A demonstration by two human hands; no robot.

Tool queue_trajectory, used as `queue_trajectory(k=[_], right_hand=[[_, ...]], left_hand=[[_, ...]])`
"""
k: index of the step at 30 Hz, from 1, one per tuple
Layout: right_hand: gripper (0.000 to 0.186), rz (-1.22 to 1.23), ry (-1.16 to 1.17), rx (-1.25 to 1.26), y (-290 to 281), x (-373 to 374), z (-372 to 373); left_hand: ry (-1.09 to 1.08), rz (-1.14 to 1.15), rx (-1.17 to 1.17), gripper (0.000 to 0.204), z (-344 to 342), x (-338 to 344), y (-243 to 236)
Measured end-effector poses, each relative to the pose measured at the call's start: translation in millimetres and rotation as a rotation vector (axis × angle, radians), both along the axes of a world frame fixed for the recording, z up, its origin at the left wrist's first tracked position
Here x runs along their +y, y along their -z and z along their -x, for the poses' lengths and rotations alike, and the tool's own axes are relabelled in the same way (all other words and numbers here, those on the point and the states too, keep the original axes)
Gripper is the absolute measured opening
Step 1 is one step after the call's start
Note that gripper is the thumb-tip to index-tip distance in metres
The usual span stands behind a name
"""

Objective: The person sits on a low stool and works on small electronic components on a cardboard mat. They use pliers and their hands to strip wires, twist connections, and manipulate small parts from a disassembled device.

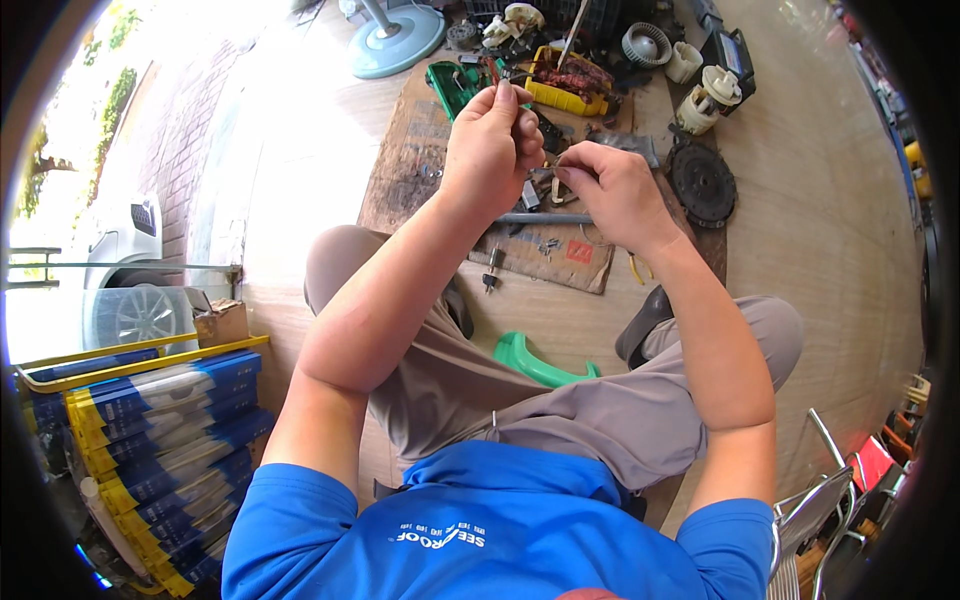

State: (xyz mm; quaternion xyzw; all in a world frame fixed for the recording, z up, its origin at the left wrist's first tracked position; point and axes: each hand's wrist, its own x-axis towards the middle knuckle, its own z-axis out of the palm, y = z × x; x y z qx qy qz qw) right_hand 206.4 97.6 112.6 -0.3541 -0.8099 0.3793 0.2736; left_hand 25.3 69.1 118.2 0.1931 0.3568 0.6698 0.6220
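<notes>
My left hand is raised over the work area, its thumb pressed against the curled fingers. A small reddish piece shows just above the thumb, but I cannot tell whether it is held or lies behind. Slightly lower and to the right, my right hand pinches something thin and tiny between thumb and forefinger. The two hands are close but apart. Beneath them lie a flattened cardboard sheet, a grey metal rod and scattered small parts. Beyond the left hand sits a green plastic housing, beside a yellow tray full of dark reddish stuff.
A black round disc and a white pump-like part lie at the right. A black plug and a curved green plastic piece are nearer my legs. A pale blue round base stands far left; stacked boxes fill the near left.
</notes>
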Motion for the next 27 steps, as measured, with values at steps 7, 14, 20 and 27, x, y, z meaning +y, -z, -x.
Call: queue_trajectory(k=[7, 14, 20, 27], right_hand=[[0.012, -0.284, -0.06, -0.162, -2, 12, -14], [0.011, -0.461, -0.054, -0.299, 5, 6, -11], [0.014, -0.291, -0.115, -0.216, -2, 10, -14], [0.01, -0.349, -0.148, -0.257, -23, 38, -46]], left_hand=[[0.041, 0.123, 0.246, 0.027, -9, 3, 12], [0.305, 0.222, 0.379, 0.024, -22, -5, 13], [0.258, 0.129, 0.889, 0.026, -31, -6, 19], [0.358, 0.057, 1.102, 0.027, -29, -7, 11]])
